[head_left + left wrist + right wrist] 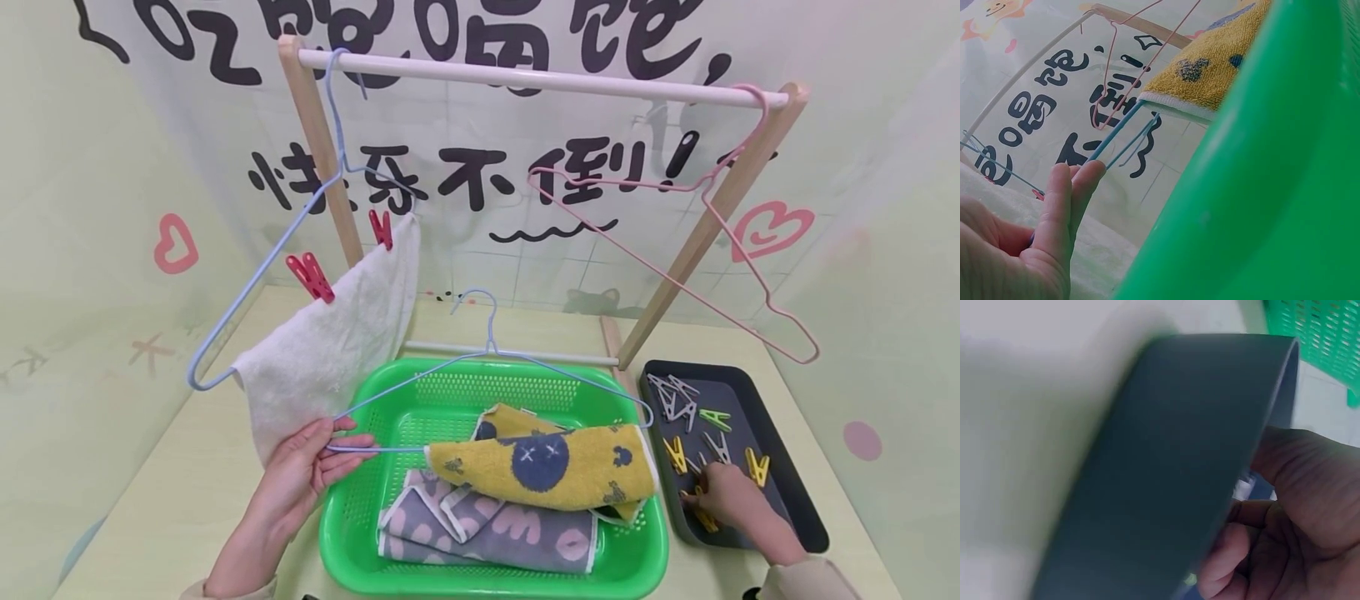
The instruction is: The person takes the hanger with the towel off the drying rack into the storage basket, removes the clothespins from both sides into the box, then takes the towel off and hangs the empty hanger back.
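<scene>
Thumb and fingers of the left hand (pixel 303 458) are closed round one lower corner of a blue hanger (pixel 491 343), lifting that end beside the green basket (pixel 495 582) while the hook points upward, well below the rail (pixel 540 78). Over the hanger's bottom bar hangs a yellow towel (pixel 592 479) with a dark round face printed on it — it sits above the basket, and from where I stand I cannot tell whether its lower folds touch what lies beneath. Inside the basket a grey-and-pink towel (pixel 525 533) lies folded. Off to the right, the right hand (pixel 738 500) reaches down into a dark tray (pixel 738 408), its fingers bent among the clips; the tray's wall hides part of the fingertips, so I can't say whether they pinch a clip or merely touch one. Round that hand lie yellow clips (pixel 757 468), and farther back in the tray are several grey clips (pixel 682 412) and a single green clip (pixel 715 419). Behind the basket stands a rack of pale wooden posts (pixel 678 254) joined by the white rail. At the rail's left end hangs a second blue hanger (pixel 258 277), carrying a white towel (pixel 330 350) held by two red clips (pixel 321 287); at its right end hangs a pink hanger (pixel 708 179) — bare, and tilted near the post.
</scene>
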### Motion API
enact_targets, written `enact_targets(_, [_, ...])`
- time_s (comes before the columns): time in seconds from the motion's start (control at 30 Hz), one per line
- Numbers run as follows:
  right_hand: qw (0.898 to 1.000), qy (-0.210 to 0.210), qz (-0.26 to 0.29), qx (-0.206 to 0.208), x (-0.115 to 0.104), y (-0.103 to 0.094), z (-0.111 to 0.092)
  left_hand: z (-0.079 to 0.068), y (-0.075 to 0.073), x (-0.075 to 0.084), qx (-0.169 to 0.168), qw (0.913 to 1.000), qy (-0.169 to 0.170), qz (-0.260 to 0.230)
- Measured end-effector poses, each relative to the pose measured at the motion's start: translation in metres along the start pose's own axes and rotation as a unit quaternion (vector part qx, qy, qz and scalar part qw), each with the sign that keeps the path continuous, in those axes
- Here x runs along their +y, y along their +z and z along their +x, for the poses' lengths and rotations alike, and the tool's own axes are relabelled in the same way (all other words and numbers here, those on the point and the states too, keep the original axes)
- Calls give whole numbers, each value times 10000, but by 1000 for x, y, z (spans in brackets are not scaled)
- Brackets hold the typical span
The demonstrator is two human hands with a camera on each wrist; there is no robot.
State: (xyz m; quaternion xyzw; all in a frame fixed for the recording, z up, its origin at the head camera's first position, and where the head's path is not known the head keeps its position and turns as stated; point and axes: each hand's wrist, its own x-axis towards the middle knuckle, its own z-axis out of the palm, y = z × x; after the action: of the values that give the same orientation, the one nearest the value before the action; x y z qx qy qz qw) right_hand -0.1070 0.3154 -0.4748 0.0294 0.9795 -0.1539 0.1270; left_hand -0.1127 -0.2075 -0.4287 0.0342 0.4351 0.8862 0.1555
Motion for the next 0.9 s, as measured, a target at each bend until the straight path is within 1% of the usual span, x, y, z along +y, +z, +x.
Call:
enact_targets(0.1, [9994,-153,36,296,-2,-12,-4,0,1,0,-10,10000,-16,57])
enact_targets(0.2, [9943,-414,317,927,-12,-27,-8,0,1,1,-7,10000,-27,76])
enact_targets(0.3, [9815,-797,839,1529,-29,-39,-12,0,1,1,-10,10000,-3,41])
enact_targets(0.4, [9667,-1155,1324,1860,-46,-45,-14,1,1,1,-43,10000,25,38])
enact_targets(0.47, [9585,-1393,1639,1871,-55,-46,-15,1,2,1,-77,10000,30,37])
enact_targets(0.53, [9513,-1660,1877,1797,-62,-47,-15,2,2,1,-108,9999,26,26])
enact_targets(0.6, [9457,-1881,2100,1616,-69,-46,-15,2,2,1,-117,9999,28,15])
enact_targets(0.63, [9449,-1950,2155,1508,-73,-46,-14,1,2,1,-115,9999,30,9])
enact_targets(0.7, [9462,-2013,2105,1411,-80,-46,-13,1,1,1,-120,9999,43,-7])
enact_targets(0.77, [9500,-1930,2024,1388,-88,-46,-12,1,1,0,-122,9999,61,-16])
enact_targets(0.83, [9542,-1798,1906,1444,-94,-46,-11,0,1,0,-133,9999,70,-32])
enact_targets(0.9, [9558,-1708,1818,1556,-99,-46,-11,0,2,0,-153,9998,79,-54])
